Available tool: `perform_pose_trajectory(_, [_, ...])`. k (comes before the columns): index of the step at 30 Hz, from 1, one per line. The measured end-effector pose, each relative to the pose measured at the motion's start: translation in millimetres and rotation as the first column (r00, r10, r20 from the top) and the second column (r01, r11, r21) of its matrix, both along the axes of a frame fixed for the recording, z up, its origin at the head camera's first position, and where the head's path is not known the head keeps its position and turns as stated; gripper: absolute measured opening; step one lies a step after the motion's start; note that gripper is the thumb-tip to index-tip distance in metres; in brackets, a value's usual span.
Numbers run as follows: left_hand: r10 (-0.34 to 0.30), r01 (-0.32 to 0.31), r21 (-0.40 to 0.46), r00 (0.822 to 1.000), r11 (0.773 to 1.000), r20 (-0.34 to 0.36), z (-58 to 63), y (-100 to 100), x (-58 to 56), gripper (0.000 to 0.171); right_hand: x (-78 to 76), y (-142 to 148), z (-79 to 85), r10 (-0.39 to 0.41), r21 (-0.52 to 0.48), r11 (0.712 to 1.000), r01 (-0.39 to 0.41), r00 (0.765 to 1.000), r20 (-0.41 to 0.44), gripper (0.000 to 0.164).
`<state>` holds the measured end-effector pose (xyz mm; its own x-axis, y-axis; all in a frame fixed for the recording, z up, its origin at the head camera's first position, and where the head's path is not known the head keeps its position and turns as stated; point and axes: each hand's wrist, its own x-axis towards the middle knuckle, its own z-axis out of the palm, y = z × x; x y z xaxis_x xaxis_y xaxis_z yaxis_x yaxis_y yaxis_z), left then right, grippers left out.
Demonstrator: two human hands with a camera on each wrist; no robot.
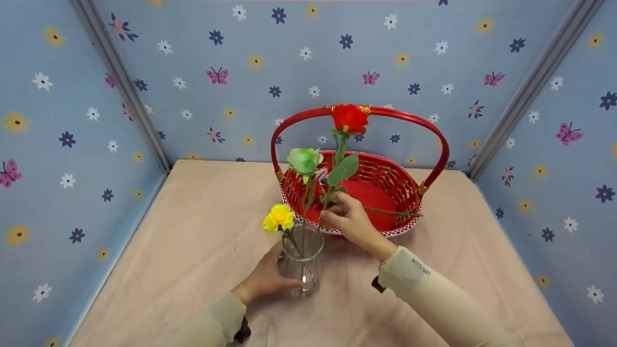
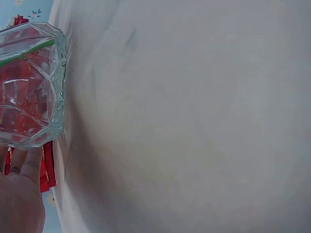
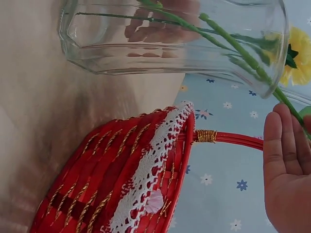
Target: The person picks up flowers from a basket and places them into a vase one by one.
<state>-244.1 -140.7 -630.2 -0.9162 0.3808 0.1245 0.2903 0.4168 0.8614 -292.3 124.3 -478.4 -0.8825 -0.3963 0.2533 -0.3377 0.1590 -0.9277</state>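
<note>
A clear glass vase stands on the cloth-covered table, and my left hand grips its left side with the thumb across the front. Above the vase's mouth, my right hand pinches the stem of a red rose. In the right wrist view, that thick green stem slants through the mouth, its cut end inside the glass. A green rose and a yellow flower, which looks like a carnation, also stand in the vase. My right fingers hide part of the rose stem.
Just behind the vase is a red woven basket with a white lace rim and a tall arched handle. A thin green stem lies across it, over the right rim. Patterned blue panels enclose the table.
</note>
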Motion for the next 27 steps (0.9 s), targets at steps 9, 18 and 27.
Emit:
perform_pose_trajectory(9, [-0.014,0.013,0.022,0.999,1.000,0.037,0.6,0.4,-1.4,0.115,-1.3,-3.6,-5.3,-0.026,-0.015,1.000,0.026,0.999,-0.027,0.011])
perform_pose_trajectory(18, [-0.018,0.017,0.024,0.999,1.000,0.038,-0.1,1.1,-1.7,0.115,-4.7,-13.3,-10.9,-0.018,0.167,0.985,0.051,0.981,-0.193,0.010])
perform_pose_trajectory(27, [-0.011,0.010,0.016,0.999,1.000,0.033,-0.6,0.6,-0.4,0.119,-7.8,-22.5,-10.2,0.006,0.265,0.962,0.067,0.963,-0.268,0.009])
